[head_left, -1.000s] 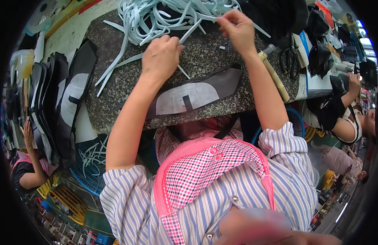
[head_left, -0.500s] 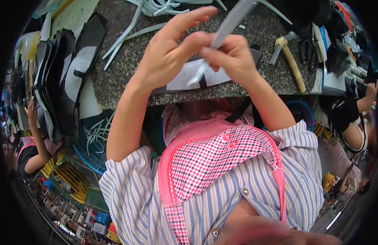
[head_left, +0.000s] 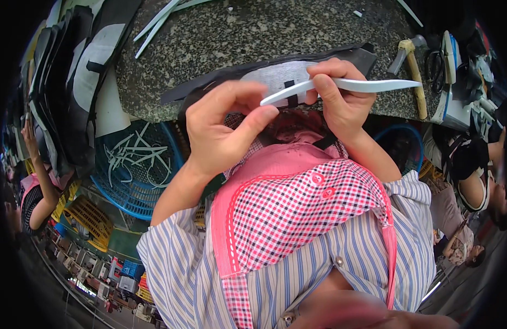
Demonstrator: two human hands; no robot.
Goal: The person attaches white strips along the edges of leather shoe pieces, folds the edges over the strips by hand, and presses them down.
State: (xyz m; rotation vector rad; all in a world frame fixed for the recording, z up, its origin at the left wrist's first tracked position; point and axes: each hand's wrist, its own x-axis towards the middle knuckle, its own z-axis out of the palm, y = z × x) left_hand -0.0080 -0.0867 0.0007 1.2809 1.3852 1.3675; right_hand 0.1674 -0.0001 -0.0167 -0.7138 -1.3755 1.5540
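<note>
My right hand (head_left: pixel 344 104) pinches a pale, flexible-looking strip (head_left: pixel 382 85) between thumb and fingers. The strip lies crosswise, its narrow end toward my left hand and its wider, curved end past my right hand. My left hand (head_left: pixel 223 129) is open, thumb and fingers apart around the narrow end; any contact there is hard to make out. Behind the hands, at the near edge of the speckled stone table (head_left: pixel 220 33), lies a black sheet piece (head_left: pixel 207 79) with a whitish patch (head_left: pixel 264 77) and a small black tab. The hands partly cover it.
A hammer (head_left: pixel 415 82) with a wooden handle lies at the right, beside dark-handled scissors (head_left: pixel 437 66). Loose strips (head_left: pixel 155 24) lie at the far left of the table. Black pieces (head_left: pixel 45 93) stack at the left above a blue basket (head_left: pixel 135 207) of strips. People work on both sides.
Both hands have come nearer to me, and the strip has swung from steeply upright to nearly level. My left hand has parted from my right. The view has shifted, showing more of the basket.
</note>
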